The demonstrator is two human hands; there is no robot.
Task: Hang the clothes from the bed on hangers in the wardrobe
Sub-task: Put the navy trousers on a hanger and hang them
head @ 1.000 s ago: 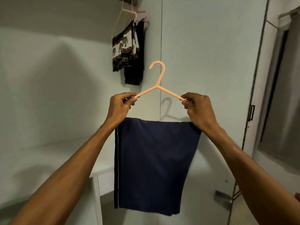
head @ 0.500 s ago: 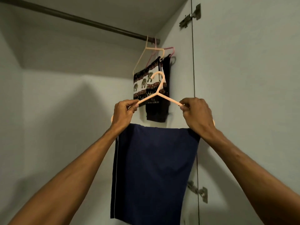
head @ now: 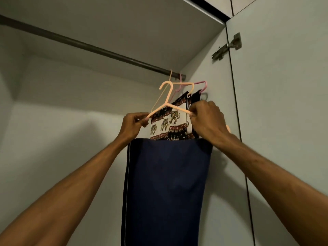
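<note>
Hanging, midway: left hand [head: 134, 124] pinching the left tip of a peach hanger [head: 166, 104], navy trousers [head: 166, 183] draped over its bar and dangling between the forearms, right hand [head: 206, 121] pinching the right tip, hook just below the wardrobe rail [head: 88, 46] and not yet over it. Next, by judgement: lift, tip the hook over bare rail just left of the hung pieces, then release both pinches. Inside the wardrobe [head: 53, 139], bunched at the rail's far right end: an elephant-print garment [head: 165, 124] on a second peach hanger [head: 184, 83], then a black garment [head: 196, 96] on a pink hanger [head: 200, 82].
</note>
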